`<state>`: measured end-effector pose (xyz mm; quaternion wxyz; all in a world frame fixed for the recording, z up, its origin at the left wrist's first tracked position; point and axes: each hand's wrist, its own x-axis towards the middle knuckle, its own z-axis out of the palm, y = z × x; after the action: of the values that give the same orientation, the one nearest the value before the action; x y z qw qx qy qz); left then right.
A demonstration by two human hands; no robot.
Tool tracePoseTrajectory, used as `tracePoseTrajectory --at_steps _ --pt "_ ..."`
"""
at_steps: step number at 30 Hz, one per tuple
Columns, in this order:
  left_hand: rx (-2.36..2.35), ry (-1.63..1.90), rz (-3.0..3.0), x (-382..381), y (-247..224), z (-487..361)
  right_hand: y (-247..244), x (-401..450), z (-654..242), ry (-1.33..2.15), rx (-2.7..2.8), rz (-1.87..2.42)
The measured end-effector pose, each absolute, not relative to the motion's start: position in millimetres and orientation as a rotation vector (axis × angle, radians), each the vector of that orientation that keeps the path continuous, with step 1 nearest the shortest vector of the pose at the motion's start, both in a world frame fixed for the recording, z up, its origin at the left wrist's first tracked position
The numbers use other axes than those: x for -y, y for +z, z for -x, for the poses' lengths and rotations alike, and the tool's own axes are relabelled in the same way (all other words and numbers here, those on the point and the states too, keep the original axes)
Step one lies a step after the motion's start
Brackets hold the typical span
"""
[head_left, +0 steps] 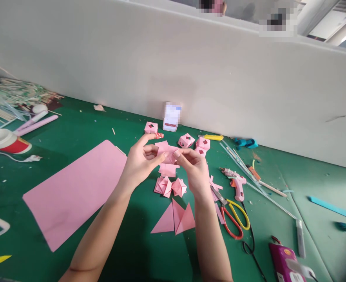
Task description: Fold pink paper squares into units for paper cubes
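Note:
Between my two hands is a small folded pink paper piece (167, 152), held up over the middle of the table. My left hand (142, 159) pinches its left side, with the index finger, wrapped in a red band at the tip, stretched out. The thumb and fingers of my right hand (192, 164) close on its right side. Just below lie another folded paper piece (168, 170) and two pointed paper shapes (179, 187). Nearer to me are pink paper triangles (184, 219). Behind my hands sit several folded pink paper boxes (186, 140) with dark diamond-shaped openings.
A large pink sheet (78, 192) lies left on the green table. To the right are scissors (234, 215), a pink glue gun (236, 183), glue sticks (246, 164) and a yellow cutter (214, 137). A phone (172, 116) leans on the partition. At far left stands a paper cup (9, 141).

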<state>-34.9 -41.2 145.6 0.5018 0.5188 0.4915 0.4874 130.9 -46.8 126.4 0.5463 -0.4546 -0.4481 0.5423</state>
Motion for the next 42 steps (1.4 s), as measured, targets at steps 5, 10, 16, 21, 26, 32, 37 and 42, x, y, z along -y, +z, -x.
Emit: tracePoseTrajectory --at_steps 5,10,16,21,26,32,37,42 --pt "-1.154 1.176 -1.249 42.4 146.0 33.6 126.4 47.8 -130.9 1.234 1.075 1.08" --pt "-1.155 1.179 -1.257 42.0 144.2 34.4 127.7 48.1 -131.3 1.229 1.097 1.102" --pt "-1.163 1.166 -1.273 41.6 142.9 35.9 127.4 47.5 -131.2 1.233 1.106 1.081" --pt "-1.158 1.165 -1.292 42.6 144.1 35.2 127.6 47.7 -132.4 1.205 1.116 1.097" --pt "-1.142 1.15 -1.288 42.7 145.2 35.5 128.3 48.4 -134.5 1.232 1.128 1.085" --pt "-1.15 1.108 -1.29 43.8 147.9 36.0 128.6 48.3 -137.8 1.24 1.168 1.079" --pt "-1.168 1.098 -1.289 44.1 148.5 35.8 128.4 48.0 -139.6 1.24 1.166 1.089" --pt "-1.166 1.098 -1.279 43.5 147.4 36.1 129.2 46.9 -145.9 1.298 1.186 1.084"
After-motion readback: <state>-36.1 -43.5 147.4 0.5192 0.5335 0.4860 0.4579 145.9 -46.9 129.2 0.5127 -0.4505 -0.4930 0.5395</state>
